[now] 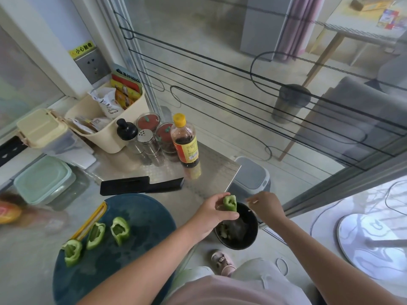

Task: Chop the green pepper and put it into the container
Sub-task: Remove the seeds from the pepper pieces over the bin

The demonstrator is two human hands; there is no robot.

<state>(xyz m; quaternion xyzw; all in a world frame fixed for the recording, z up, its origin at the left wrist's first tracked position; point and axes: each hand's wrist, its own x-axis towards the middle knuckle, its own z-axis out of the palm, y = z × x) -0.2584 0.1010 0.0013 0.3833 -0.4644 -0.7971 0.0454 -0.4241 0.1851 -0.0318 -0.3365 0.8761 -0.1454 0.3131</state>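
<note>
Green pepper piece [230, 202] pinched in left hand [211, 213] above black bin [251, 244]; right hand [267, 205] beside, fingertips nipping a small pale scrap [253, 201]; three more pieces [119, 230] on board [145, 214].

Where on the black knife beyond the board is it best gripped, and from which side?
Grip the knife by its narrow handle, the end pointing right, coming from above and from the right. It lies flat on the counter with the broad blade at the left, so the handle is the safe part.
</note>
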